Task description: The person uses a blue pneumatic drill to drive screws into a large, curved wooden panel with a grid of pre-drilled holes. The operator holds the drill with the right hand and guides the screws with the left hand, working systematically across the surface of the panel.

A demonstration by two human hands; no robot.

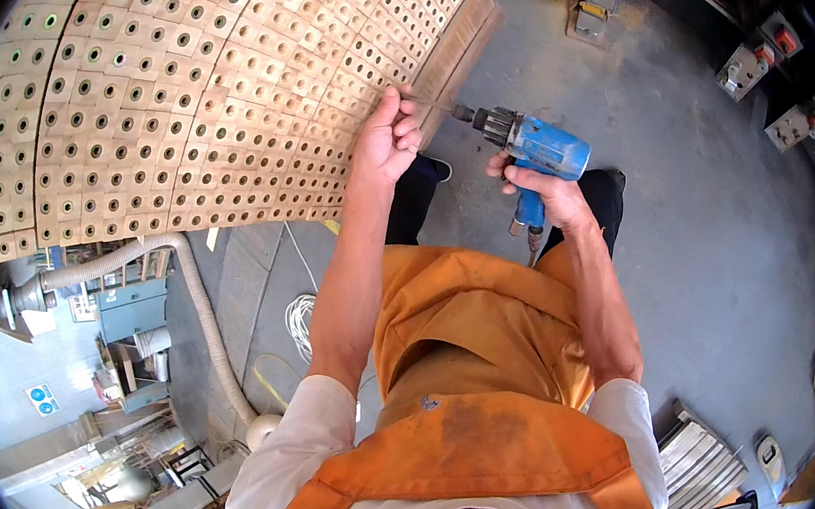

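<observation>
My right hand (547, 192) is wrapped round the grip of a blue power driver (552, 150), its body level and its nose pointing left. A thin bit (433, 105) runs from the driver's dark chuck to the fingertips of my left hand (387, 142). Those fingers are curled together in a pinch at the bit's tip; whatever lies between them is too small to name. Just left of this hand stands a big stack of pale wooden blocks (278, 69) with rows of round holes. Many holes hold dark metal-rimmed inserts, while others in the middle are bare wood.
A ribbed hose (209, 317) curves across the lower left, near a coiled white cable (299, 323) on the grey floor (706, 279). A hose fitting (534, 241) hangs below the driver grip. Wooden slats (701, 454) lie at lower right; metal brackets (745, 70) line the far right.
</observation>
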